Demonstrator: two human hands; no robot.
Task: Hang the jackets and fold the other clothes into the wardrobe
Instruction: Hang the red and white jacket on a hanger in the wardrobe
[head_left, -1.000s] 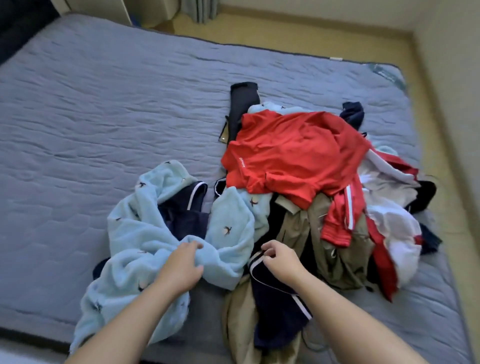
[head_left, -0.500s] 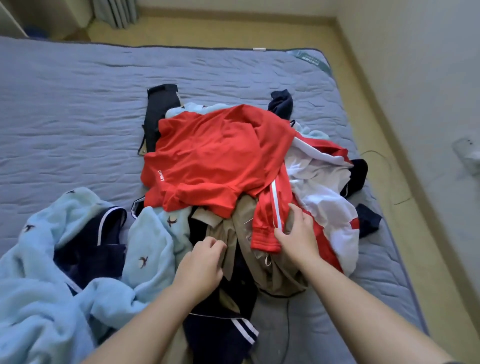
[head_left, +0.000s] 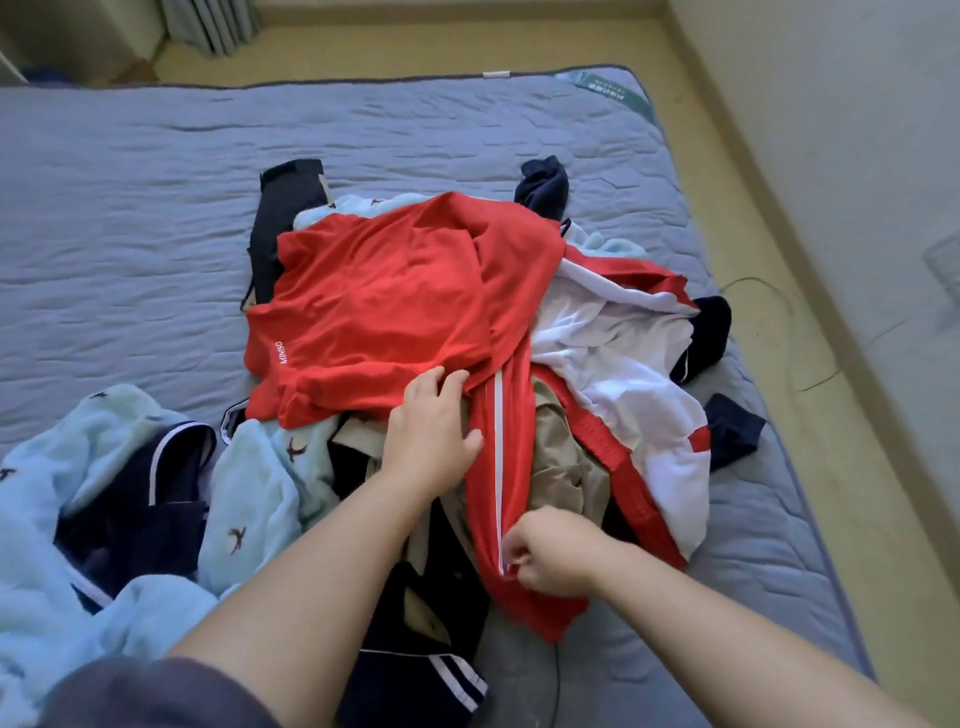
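A heap of clothes lies on the grey-blue mattress (head_left: 130, 249). On top is a red T-shirt (head_left: 374, 306). A red garment with a white stripe (head_left: 493, 483) runs from under the shirt toward me. My right hand (head_left: 550, 558) pinches its near end. My left hand (head_left: 431, 431) rests on the pile where the striped garment meets the T-shirt, fingers reaching under the shirt's hem. A white and red jacket (head_left: 634, 389) lies to the right, khaki trousers (head_left: 561, 457) underneath, and dark navy clothes (head_left: 415, 670) near me.
A light blue fleece with bird prints (head_left: 98, 519) sprawls at the left around a navy piece. Beyond the mattress's right edge are the tan floor (head_left: 810, 415), a thin cable and a wall. Curtains (head_left: 208, 23) hang at the far left.
My right hand drew the red striped garment toward me, stretching it out of the pile. My left hand left the fleece and moved up to the red shirt's hem. My view shifted right.
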